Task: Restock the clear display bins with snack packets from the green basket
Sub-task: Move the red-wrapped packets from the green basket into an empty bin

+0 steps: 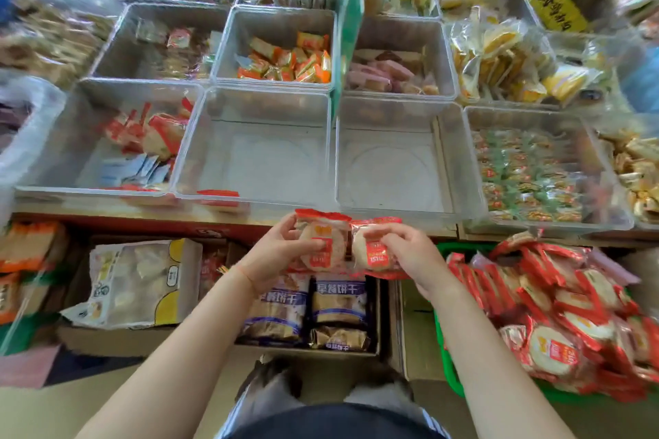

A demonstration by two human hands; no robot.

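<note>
A: What are the hands doing?

B: The left hand [281, 253] has its fingers and thumb curled round a red-and-white snack packet [322, 242]. The right hand [403, 249] pinches a second packet [374, 253] of the same kind. The two packets touch side by side, just under the front edge of the shelf.

A: Where is the green basket?

B: At about four o'clock from the hands. Only bits of the green basket [450, 360] show, since it is heaped with more red packets [556, 314].

A: And the bins?

B: At twelve o'clock from the hands sit two clear bins. The left one [256, 153] holds one red packet [217, 197] against its front wall; the right one [392, 160] shows only its bare floor. At ten o'clock another bin [71, 139] holds red packets and some blue ones. At two o'clock a bin [592, 167] is packed with small green-and-orange sweets.

A: Further back?

B: At twelve o'clock, behind the two near bins, a bin of orange wrappers [281, 61], and to its right one with pink and purple pieces [388, 71].

A: Below the hands?

B: At six o'clock a cardboard box [378, 317] with blue-and-white bags, and at eight o'clock a large white-and-yellow bag [139, 281].
</note>
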